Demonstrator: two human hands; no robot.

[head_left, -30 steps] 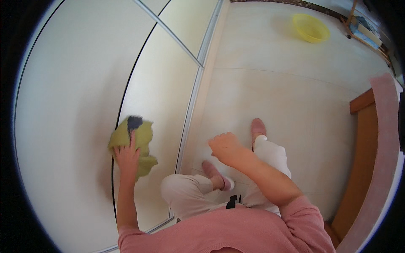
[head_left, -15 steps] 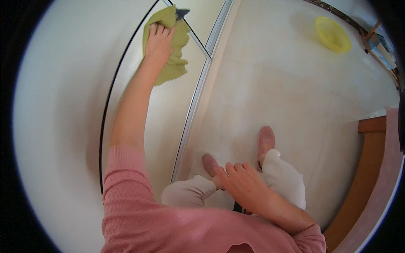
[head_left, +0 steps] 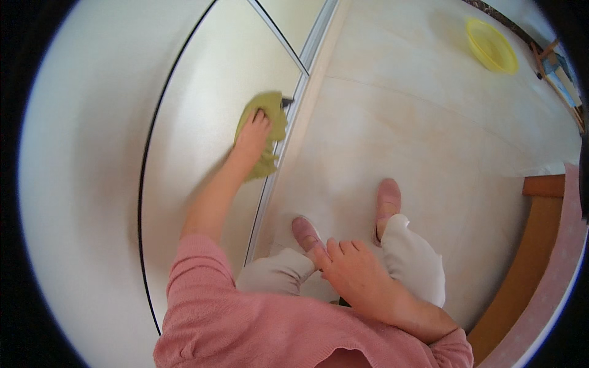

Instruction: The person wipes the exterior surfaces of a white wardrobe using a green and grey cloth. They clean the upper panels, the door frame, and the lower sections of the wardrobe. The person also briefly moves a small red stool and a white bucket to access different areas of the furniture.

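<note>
My left hand (head_left: 251, 140) presses a green cloth (head_left: 277, 127) flat against a glossy cream door panel (head_left: 211, 86). Its fingers are bent into the fabric, close to the panel's lower metal edge. A dark grey corner of the cloth sticks out toward that edge. Over my lap, my right hand (head_left: 358, 271) hangs relaxed with the thumb apart from the fingers, and nothing shows in it.
A metal track (head_left: 261, 214) runs along the panel's foot beside the pale tiled floor (head_left: 423, 122). Far right stands a yellow basin (head_left: 492, 48), near a wooden-framed rack (head_left: 557, 76). A brown wooden furniture edge (head_left: 532, 245) curves along the right. My pink shoes (head_left: 388, 196) are on the floor.
My left hand has drawn the cloth down the panel, nearer to me and rightward to its lower edge. My right hand has stayed nearly still.
</note>
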